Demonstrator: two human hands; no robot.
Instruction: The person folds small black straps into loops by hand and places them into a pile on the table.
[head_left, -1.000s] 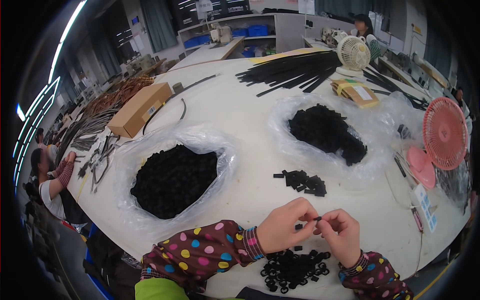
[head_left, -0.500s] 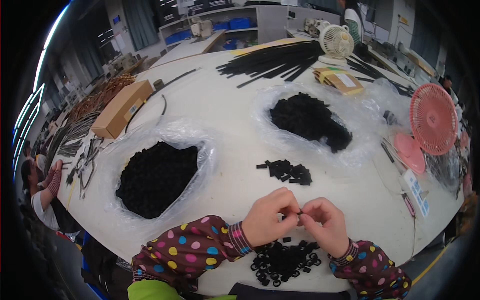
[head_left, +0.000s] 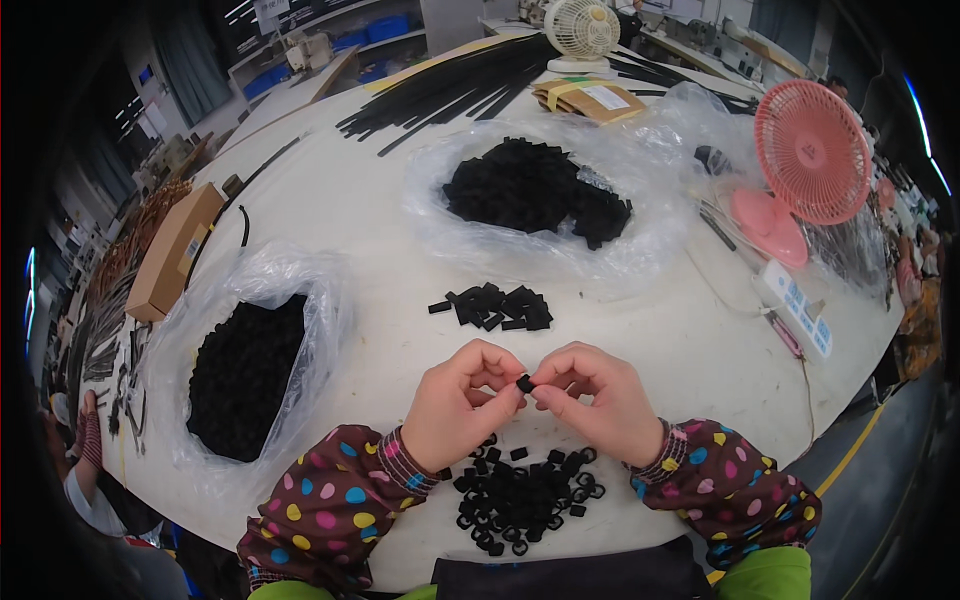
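Note:
Between the fingertips of both hands is a small black loop [head_left: 525,383], held just above the table. My left hand [head_left: 465,400] pinches its left side with thumb and forefinger. From the other side my right hand [head_left: 598,398] pinches it the same way. Below the hands lies a pile of small black loops [head_left: 515,500], some showing open ring shapes. Beyond the hands is a small heap of short flat black strips [head_left: 500,306]. The loop's exact material and make are too small to tell.
Two clear plastic bags, a left one [head_left: 325,300] and a far one [head_left: 420,190], hold many black pieces. Long black strips [head_left: 450,90] lie at the back beside a white fan [head_left: 583,30]. A pink fan [head_left: 812,152], power strip [head_left: 797,310] and cardboard box [head_left: 175,255] line the sides.
The view has turned to the right, so the table's things sit further left. Both hands still pinch a small black piece, which now shows as a closed loop between them.

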